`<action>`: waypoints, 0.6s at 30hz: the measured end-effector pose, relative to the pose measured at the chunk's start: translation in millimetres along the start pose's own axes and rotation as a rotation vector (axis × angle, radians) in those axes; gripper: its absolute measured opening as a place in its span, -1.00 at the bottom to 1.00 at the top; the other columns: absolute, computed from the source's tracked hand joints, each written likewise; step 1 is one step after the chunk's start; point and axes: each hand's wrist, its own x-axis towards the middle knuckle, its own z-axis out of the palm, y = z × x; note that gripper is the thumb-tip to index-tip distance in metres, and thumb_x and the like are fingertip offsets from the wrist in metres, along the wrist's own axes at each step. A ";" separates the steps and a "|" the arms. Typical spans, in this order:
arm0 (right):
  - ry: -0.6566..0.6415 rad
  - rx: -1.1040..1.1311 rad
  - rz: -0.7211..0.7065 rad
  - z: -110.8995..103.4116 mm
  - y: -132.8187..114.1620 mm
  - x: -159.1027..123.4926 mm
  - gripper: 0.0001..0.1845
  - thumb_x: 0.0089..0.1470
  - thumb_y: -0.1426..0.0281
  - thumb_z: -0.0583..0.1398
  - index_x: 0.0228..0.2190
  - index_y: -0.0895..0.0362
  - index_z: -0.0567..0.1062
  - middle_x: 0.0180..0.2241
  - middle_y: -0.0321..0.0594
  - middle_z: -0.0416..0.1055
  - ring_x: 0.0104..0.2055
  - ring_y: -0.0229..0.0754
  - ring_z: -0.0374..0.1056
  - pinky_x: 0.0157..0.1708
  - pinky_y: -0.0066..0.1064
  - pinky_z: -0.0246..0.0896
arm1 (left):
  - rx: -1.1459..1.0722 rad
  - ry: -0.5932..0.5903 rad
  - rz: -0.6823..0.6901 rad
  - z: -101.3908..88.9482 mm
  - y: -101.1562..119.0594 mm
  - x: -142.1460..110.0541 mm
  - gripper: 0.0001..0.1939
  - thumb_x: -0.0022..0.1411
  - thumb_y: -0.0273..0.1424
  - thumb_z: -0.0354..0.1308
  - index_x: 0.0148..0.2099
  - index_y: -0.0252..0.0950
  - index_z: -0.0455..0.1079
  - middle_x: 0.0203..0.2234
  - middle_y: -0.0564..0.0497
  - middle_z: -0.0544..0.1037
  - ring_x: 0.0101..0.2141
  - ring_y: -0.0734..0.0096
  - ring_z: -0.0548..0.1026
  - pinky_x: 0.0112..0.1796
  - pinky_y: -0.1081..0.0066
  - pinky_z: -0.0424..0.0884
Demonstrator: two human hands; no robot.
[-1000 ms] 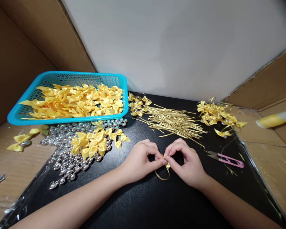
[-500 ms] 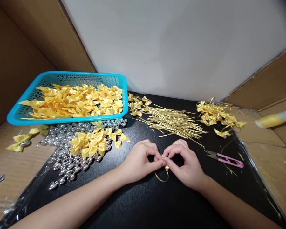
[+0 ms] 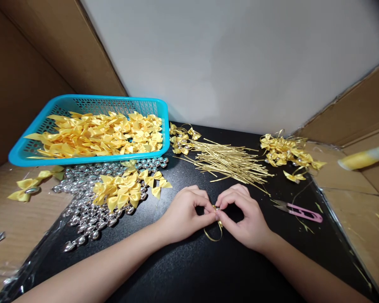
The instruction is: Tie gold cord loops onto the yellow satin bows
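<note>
Slightly to the left and toward the body, the gold cord loop [image 3: 212, 240] has been shifted since the earlier frame. Its upper end is held between both hands — thumb and forefinger of the left hand [image 3: 186, 214] and of the right hand [image 3: 248, 219] are closed there in a pinch, with fingertips almost meeting. What is covered by these fingertips cannot be told. From the pinch, the loop is extended toward the body, its curve inclined to the left hand's side; whether the black table [image 3: 177, 269] is touched by it is not shown. Beyond the hands, the gold cords [image 3: 230, 162] are piled. To the right of the right hand, the pink snips [image 3: 305, 212] are laid — blades turned toward it.
</note>
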 end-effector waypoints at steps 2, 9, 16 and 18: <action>-0.009 -0.020 0.025 -0.4 0.0 0.7 -0.79 -0.04 0.60 0.23 -0.45 0.08 0.33 -0.45 -0.35 0.41 -0.34 -0.20 0.29 -0.25 -0.26 0.08 | -0.001 0.004 -0.001 0.0 0.5 0.2 -0.80 0.18 -0.37 0.26 -0.49 -0.27 0.53 -0.54 0.07 0.54 -0.42 0.41 0.38 -0.33 0.40 0.22; -0.035 -0.035 0.057 -1.5 -0.9 1.3 -0.84 -0.04 0.57 0.24 -0.50 0.10 0.37 -0.50 -0.35 0.40 -0.37 -0.21 0.27 -0.27 -0.27 0.05 | -0.001 0.023 0.005 0.7 0.2 0.0 -0.79 0.18 -0.39 0.27 -0.50 -0.28 0.52 -0.56 0.08 0.54 -0.44 0.42 0.38 -0.34 0.40 0.20; -0.051 -0.022 0.071 -1.8 -0.5 1.5 -0.85 -0.05 0.56 0.24 -0.50 0.10 0.40 -0.51 -0.34 0.42 -0.37 -0.20 0.28 -0.27 -0.26 0.05 | 0.010 0.033 0.009 0.9 0.3 -0.6 -0.77 0.18 -0.36 0.26 -0.52 -0.27 0.51 -0.56 0.07 0.53 -0.45 0.41 0.38 -0.35 0.39 0.20; -0.053 -0.020 0.077 -1.6 -0.9 2.0 -0.86 -0.06 0.57 0.24 -0.50 0.10 0.40 -0.51 -0.34 0.42 -0.37 -0.21 0.29 -0.27 -0.26 0.05 | 0.012 0.034 0.010 1.1 0.6 -0.2 -0.77 0.18 -0.36 0.26 -0.52 -0.27 0.51 -0.56 0.07 0.53 -0.45 0.41 0.38 -0.36 0.39 0.20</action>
